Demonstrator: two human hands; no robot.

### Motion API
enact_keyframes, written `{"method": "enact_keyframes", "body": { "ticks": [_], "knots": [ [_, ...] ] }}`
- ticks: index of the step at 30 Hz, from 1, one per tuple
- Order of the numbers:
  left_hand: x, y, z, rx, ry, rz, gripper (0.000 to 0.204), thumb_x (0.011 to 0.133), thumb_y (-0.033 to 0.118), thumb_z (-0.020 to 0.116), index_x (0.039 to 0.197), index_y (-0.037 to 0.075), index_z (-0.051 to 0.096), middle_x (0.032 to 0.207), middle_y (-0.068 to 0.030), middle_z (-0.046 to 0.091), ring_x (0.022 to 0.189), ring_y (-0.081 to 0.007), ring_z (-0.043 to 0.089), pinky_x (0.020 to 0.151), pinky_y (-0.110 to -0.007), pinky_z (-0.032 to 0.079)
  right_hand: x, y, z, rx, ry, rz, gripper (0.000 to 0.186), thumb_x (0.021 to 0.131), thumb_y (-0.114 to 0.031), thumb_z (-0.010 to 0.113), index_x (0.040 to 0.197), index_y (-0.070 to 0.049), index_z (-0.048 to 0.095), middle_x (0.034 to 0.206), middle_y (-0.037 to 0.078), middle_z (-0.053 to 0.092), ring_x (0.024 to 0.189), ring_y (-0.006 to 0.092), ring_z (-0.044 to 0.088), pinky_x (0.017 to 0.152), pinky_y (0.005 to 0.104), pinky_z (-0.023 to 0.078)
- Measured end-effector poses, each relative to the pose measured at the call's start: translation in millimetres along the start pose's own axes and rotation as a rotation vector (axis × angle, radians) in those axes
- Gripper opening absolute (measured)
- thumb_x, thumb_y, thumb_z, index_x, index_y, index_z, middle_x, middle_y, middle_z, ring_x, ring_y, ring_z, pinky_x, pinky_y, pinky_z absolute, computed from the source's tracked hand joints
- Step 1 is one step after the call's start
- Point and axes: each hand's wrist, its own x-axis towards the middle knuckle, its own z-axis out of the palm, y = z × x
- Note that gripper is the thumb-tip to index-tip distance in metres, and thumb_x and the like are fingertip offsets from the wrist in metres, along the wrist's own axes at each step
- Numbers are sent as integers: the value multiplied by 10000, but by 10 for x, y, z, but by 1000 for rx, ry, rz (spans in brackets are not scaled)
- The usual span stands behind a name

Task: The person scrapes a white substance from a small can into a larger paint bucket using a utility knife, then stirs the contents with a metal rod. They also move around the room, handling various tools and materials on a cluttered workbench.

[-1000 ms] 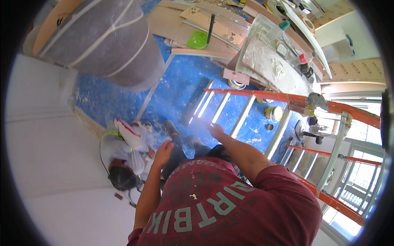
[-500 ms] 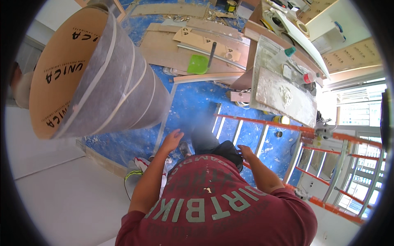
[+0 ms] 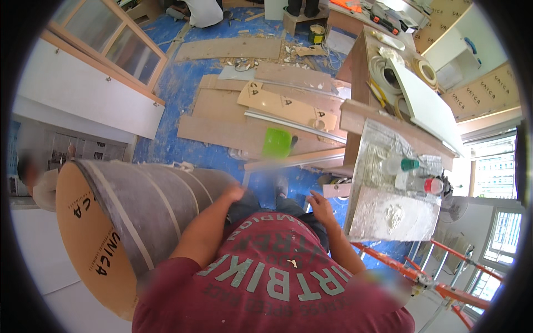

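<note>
My left hand (image 3: 234, 193) hangs in front of my left hip, its fingers loosely bent and slightly blurred, with nothing seen in it. It overlaps the edge of a big roll of grey sheet (image 3: 161, 191) with a tan printed face, bound with pale tape; whether they touch I cannot tell. On the other side, my right hand (image 3: 321, 206) is held out by my hip, fingers apart and holding nothing. The cluttered workbench (image 3: 352, 213) is nearest to it. Bottles with a green cap (image 3: 410, 165) and a red cap (image 3: 433, 186) lie on that bench.
Boards (image 3: 222, 130) and a green dustpan (image 3: 277, 142) lie ahead on the blue-covered floor (image 3: 150, 150). An orange ladder (image 3: 444, 291) is at lower right. A co-worker in white (image 3: 205, 14) crouches far ahead; another person (image 3: 44, 186) is at left. A wood-framed panel (image 3: 119, 41) leans there.
My view has moved forward over the floor. The roll now lies lower, beside my left arm, and the workbench is closer on my right. The ladder has slipped toward the lower right.
</note>
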Motion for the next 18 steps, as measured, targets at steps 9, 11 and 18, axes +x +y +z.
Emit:
{"method": "enact_keyframes", "body": {
  "ticks": [9,11,18],
  "knots": [
    [1262,-234,-1663,-258,245,-95,802,926,515,613,1496,-14,417,1466,-281,506,1362,-412,494,1136,-444,393,1174,-1117,291,-161,-20,-170,542,957,-390,644,1352,-20,606,1114,226,717,1022,373,695,898,428,530],
    [1802,-289,-1836,-226,68,-70,815,941,530,594,1501,-31,403,1479,-286,490,1376,-416,479,1154,-452,375,1584,-1353,402,-187,-15,-171,542,957,-400,645,1348,-26,611,1115,230,716,1019,377,696,894,435,532],
    [2943,-351,-3280,-177,132,-226,684,936,474,601,1431,15,494,1351,-235,576,1231,-416,579,1039,-480,487,3343,-3072,1243,-266,-221,-137,554,959,-444,632,1346,-48,619,1059,208,734,953,354,716,852,432,550]
  ]
}}
